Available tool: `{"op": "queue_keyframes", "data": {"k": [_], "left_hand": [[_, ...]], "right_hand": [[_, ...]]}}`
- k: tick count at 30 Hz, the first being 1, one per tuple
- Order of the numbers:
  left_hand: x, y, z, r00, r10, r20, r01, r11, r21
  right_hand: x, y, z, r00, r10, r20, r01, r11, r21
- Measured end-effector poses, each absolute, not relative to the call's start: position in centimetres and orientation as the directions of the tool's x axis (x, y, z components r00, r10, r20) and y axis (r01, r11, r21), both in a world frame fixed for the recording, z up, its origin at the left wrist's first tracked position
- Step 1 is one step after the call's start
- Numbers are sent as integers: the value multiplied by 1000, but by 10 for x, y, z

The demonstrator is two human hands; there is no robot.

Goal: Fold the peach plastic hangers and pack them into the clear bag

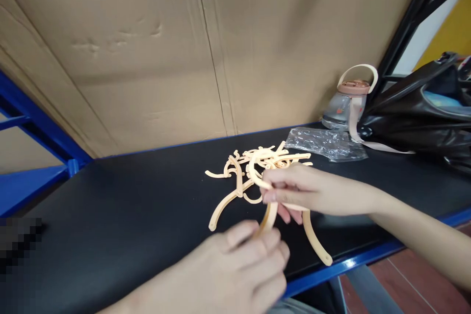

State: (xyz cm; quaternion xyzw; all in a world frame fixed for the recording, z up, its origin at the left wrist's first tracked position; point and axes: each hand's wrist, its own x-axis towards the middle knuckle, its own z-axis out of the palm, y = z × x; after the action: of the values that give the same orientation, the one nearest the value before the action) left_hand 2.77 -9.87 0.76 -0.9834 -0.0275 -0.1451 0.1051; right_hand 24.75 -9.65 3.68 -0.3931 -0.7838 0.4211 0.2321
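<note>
A cream plastic folding clothes hanger (271,216) is between my two hands above the black tabletop. My right hand (303,187) pinches it near the base of its curved hook, thumb and fingers pressed together. My left hand (245,267), slightly blurred, has its fingers closed round a hanger arm that points down toward me. Another curved arm (315,243) extends below my right hand; its join is hidden. Just behind, a loose pile of similar hanger pieces (281,156) lies tangled. One jointed piece (222,210) reaches out of it toward the front left.
A crumpled clear plastic bag (326,143) lies right of the pile. Behind it stand a clear bottle (340,110) with a pink lid and strap and a black bag (412,108). Cardboard (147,59) walls the back; a blue metal edge (353,262) runs along the front.
</note>
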Motion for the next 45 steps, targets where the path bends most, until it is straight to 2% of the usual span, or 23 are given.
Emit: {"op": "queue_keyframes", "data": {"k": [1, 3, 4, 5, 6, 8, 10, 12, 16, 18, 21, 23, 26, 28, 30, 32, 33, 35, 36, 39, 41, 43, 45], "left_hand": [[28, -94, 14, 908, 116, 402, 181, -975, -128], [29, -84, 20, 732, 408, 545, 384, -908, 164], [30, -80, 21, 636, 563, 528, 440, -826, 352], [30, -76, 20, 577, 685, 445, 452, -722, 524], [31, -72, 20, 578, 747, 328, 424, -618, 661], [33, -66, 19, 688, 719, 101, 343, -445, 827], [33, -61, 19, 781, 624, -22, 309, -354, 883], [33, -58, 19, 806, 588, -67, 293, -297, 909], [33, -58, 18, 813, 564, -144, 290, -179, 940], [33, -60, 18, 809, 574, -129, 354, -300, 886], [32, -61, 18, 829, 558, -46, 427, -576, 697], [31, -61, 17, 849, 528, -15, 441, -694, 569], [31, -62, 16, 843, 538, -7, 492, -765, 417], [30, -62, 16, 849, 528, -33, 496, -772, 397], [28, -59, 15, 866, 493, -86, 460, -716, 524], [25, -51, 15, 856, 484, -183, 444, -506, 740], [24, -45, 14, 840, 492, -229, 436, -360, 825], [22, -32, 14, 784, 563, -260, 411, -158, 898], [21, -25, 13, 744, 630, -223, 404, -159, 901], [21, -14, 10, 616, 787, 6, 491, -390, 779], [22, -15, 5, 566, 809, 157, 588, -530, 611], [24, -23, 1, 561, 781, 275, 628, -617, 474], [28, -36, -1, 597, 733, 325, 586, -676, 447]], "right_hand": [[247, -93, 34, -522, 847, 101, 413, 355, -839], [245, -89, 25, -434, 865, 250, 429, 443, -787], [244, -88, 21, -431, 840, 330, 451, 518, -727], [242, -87, 16, -457, 793, 403, 476, 601, -642], [241, -86, 12, -500, 730, 466, 497, 683, -536], [238, -86, 4, -572, 590, 570, 512, 799, -314], [236, -86, 0, -576, 508, 641, 508, 836, -206], [234, -86, 0, -517, 507, 689, 484, 838, -253], [231, -86, 5, -413, 594, 690, 347, 803, -484], [231, -86, 6, -411, 631, 658, 306, 775, -553], [231, -86, 3, -449, 676, 585, 307, 731, -609], [230, -86, 1, -455, 684, 571, 313, 723, -616], [228, -87, -2, -448, 630, 634, 357, 776, -520], [228, -91, -1, -492, 552, 674, 413, 829, -377], [229, -99, 3, -572, 453, 684, 430, 876, -220], [232, -108, 10, -630, 372, 682, 400, 908, -126], [234, -111, 14, -637, 354, 685, 380, 917, -121], [239, -112, 21, -584, 402, 705, 383, 902, -198], [242, -109, 23, -514, 474, 715, 409, 868, -281], [248, -91, 20, -164, 721, 673, 385, 675, -630], [249, -77, 15, 7, 845, 535, 197, 523, -829], [248, -70, 11, 70, 913, 401, 17, 401, -916], [244, -70, 9, 83, 937, 339, -86, 345, -935]]}}
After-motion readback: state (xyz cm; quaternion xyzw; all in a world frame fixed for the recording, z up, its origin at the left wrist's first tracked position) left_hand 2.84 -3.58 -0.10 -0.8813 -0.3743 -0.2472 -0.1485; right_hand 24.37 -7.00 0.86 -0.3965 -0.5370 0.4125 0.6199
